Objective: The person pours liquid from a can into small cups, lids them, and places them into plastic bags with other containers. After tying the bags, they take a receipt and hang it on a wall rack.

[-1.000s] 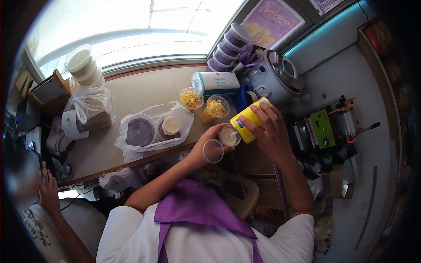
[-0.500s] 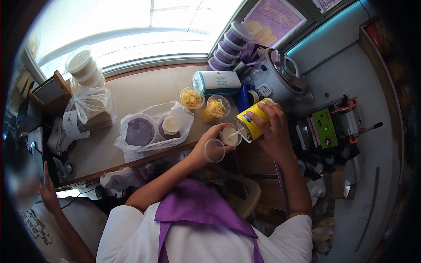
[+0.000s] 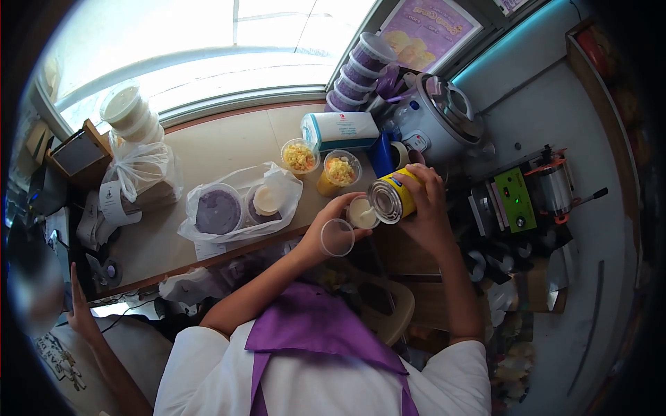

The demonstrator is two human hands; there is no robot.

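My left hand (image 3: 320, 234) is closed around a small clear plastic cup (image 3: 360, 216), whose round clear lid (image 3: 337, 238) hangs open at its side. Creamy white liquid lies in the cup. Above its rim, my right hand (image 3: 429, 211) grips a yellow can (image 3: 399, 192), tilted so its silver end faces the cup. A thin white stream runs from the can into the cup. Just beyond are two clear cups with yellow topping, one on the left (image 3: 300, 157) and one on the right (image 3: 340, 170).
A white plastic bag (image 3: 277, 222) holds a purple tub (image 3: 218, 209) and another lidded container. Behind stand a tissue pack (image 3: 341, 130), stacked purple tubs (image 3: 357, 75) and a rice cooker (image 3: 433, 118). A green-faced machine (image 3: 515, 199) is at right. Another person's hand (image 3: 82, 313) shows at lower left.
The yellow can has shifted slightly left and turned, showing more of its silver end. My left hand and the cup have barely moved; the white stream continues.
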